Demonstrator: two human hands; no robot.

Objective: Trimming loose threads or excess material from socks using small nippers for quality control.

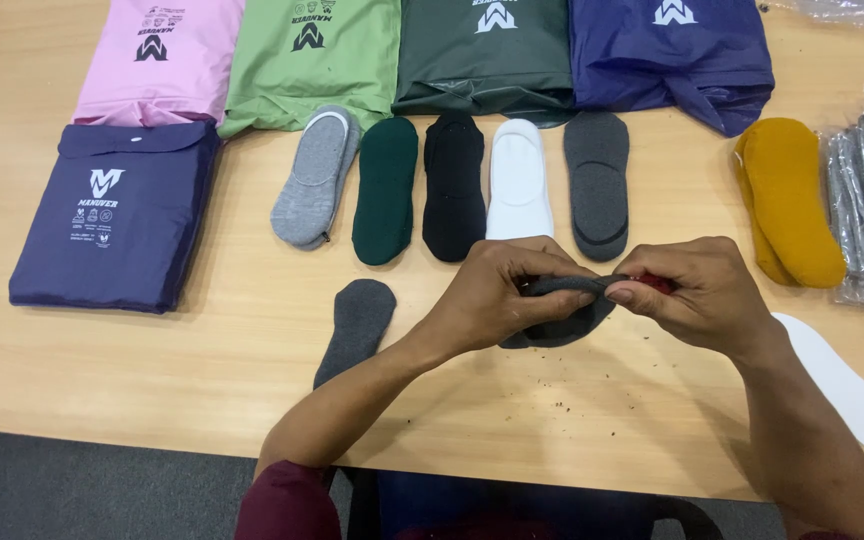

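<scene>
Dark grey sock [562,318], pinched by both hands, left [497,295], right [697,290]

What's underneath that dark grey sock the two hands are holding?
Under the dark grey sock lies bare wooden table with dark crumbs. The left hand and right hand cover its top edge; something red peeks out there, mostly hidden.

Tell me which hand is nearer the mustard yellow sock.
Right. The right hand sits just left of the mustard yellow sock; the left hand is farther left, both gripping the dark grey sock.
</scene>
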